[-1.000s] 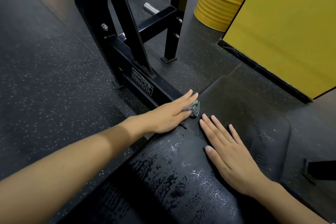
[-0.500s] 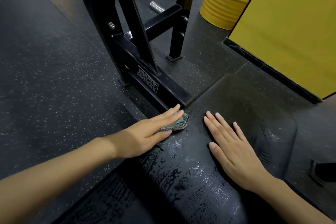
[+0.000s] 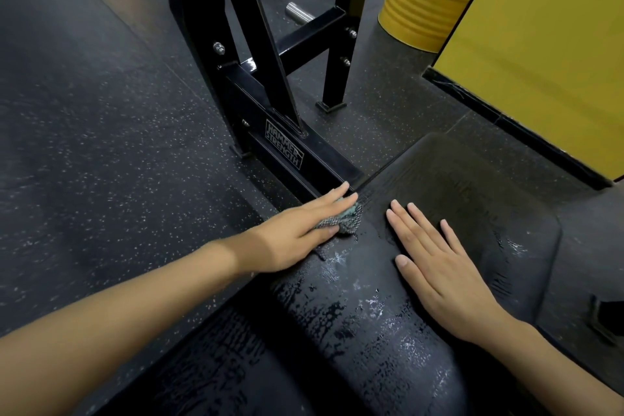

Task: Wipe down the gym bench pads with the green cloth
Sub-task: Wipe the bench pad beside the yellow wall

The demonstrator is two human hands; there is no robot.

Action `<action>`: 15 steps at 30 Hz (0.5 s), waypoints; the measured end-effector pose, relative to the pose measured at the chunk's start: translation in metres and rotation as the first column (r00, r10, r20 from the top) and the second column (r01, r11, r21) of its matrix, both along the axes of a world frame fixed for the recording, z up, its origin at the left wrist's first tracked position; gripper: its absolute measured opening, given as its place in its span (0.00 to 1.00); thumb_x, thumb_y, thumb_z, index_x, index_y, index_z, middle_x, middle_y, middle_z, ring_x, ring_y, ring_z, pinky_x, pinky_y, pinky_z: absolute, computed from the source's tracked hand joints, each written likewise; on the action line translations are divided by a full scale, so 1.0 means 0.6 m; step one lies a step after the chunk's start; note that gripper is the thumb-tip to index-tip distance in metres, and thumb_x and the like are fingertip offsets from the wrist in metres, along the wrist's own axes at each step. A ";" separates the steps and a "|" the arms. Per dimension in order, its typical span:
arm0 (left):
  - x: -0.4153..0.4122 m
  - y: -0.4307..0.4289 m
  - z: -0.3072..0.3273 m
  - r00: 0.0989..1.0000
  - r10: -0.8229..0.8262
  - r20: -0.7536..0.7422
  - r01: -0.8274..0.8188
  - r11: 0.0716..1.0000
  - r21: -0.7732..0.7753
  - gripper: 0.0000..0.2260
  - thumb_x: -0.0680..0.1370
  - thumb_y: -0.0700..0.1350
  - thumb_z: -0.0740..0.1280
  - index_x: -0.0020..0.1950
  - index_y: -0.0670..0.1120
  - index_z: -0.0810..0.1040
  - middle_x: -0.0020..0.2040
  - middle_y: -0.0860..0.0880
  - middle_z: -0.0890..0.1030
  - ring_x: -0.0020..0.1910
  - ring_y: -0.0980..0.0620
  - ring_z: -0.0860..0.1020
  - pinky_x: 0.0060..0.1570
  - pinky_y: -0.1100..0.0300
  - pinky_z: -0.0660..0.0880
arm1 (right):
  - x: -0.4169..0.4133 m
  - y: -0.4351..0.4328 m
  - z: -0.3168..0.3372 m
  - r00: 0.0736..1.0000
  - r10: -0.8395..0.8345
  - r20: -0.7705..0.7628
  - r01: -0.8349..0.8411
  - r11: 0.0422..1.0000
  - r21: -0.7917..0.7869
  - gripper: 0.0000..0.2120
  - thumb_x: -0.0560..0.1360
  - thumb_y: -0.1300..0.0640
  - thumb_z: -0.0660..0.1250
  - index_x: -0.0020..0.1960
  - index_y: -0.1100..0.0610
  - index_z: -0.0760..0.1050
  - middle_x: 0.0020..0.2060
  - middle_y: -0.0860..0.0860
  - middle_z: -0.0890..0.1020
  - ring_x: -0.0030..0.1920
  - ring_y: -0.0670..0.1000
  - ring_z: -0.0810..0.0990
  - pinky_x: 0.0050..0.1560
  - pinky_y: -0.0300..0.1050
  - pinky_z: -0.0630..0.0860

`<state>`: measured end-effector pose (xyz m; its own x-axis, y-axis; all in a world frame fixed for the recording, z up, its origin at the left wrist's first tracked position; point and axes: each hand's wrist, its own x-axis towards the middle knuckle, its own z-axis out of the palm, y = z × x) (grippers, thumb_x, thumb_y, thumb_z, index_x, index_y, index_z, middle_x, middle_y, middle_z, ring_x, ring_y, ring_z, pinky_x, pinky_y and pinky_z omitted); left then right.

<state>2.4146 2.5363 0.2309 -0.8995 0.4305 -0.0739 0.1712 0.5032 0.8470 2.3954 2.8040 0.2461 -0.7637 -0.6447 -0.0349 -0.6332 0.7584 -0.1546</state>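
A black gym bench pad (image 3: 449, 186) runs from the bottom middle toward the upper right, streaked with wet marks. The green cloth (image 3: 347, 218), bunched small, lies at the pad's left edge. My left hand (image 3: 300, 230) presses on it with straight fingers and covers most of it. Flat on the pad just to the right lies my right hand (image 3: 439, 267), fingers spread, holding nothing.
A black steel frame (image 3: 287, 149) with a printed label stands on the speckled rubber floor (image 3: 101, 132) just beyond my left hand. A yellow drum (image 3: 425, 7) and a yellow wall panel (image 3: 540, 44) stand at the back right. A chrome bar end (image 3: 297, 12) shows behind the frame.
My left hand slid the cloth back along the pad's left edge, then forward again. My right hand stayed flat on the pad.
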 end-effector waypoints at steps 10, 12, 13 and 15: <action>-0.019 0.008 -0.002 0.999 0.040 0.007 -0.040 0.999 0.002 0.23 0.85 0.44 0.56 0.79 0.58 0.56 0.80 0.61 0.50 0.78 0.66 0.49 0.77 0.65 0.46 | 0.000 -0.002 0.002 1.000 -0.015 0.020 0.015 0.999 0.035 0.30 0.80 0.39 0.36 0.80 0.46 0.43 0.78 0.37 0.43 0.77 0.39 0.37 0.76 0.46 0.36; -0.010 0.005 -0.001 0.999 0.046 0.010 -0.046 0.999 -0.009 0.23 0.85 0.44 0.56 0.79 0.58 0.56 0.80 0.62 0.50 0.78 0.66 0.49 0.77 0.66 0.46 | 0.000 -0.003 0.004 0.999 -0.018 0.031 0.017 0.999 0.034 0.30 0.79 0.39 0.36 0.80 0.46 0.43 0.78 0.37 0.43 0.76 0.38 0.36 0.75 0.45 0.34; -0.004 0.002 0.000 0.999 0.048 0.011 -0.048 0.999 -0.004 0.23 0.85 0.44 0.56 0.79 0.58 0.56 0.80 0.62 0.50 0.77 0.66 0.49 0.76 0.67 0.46 | 0.000 -0.004 0.005 0.999 -0.018 0.035 0.017 0.999 0.030 0.30 0.79 0.39 0.36 0.80 0.46 0.43 0.78 0.37 0.43 0.76 0.38 0.36 0.75 0.44 0.34; 0.012 -0.005 0.000 0.999 0.045 0.014 -0.045 0.999 0.017 0.23 0.85 0.44 0.56 0.79 0.59 0.57 0.80 0.62 0.51 0.77 0.68 0.50 0.76 0.67 0.47 | 0.001 -0.004 0.005 0.999 -0.018 0.041 0.016 0.999 0.027 0.31 0.79 0.39 0.36 0.80 0.46 0.43 0.78 0.37 0.43 0.76 0.38 0.36 0.75 0.43 0.33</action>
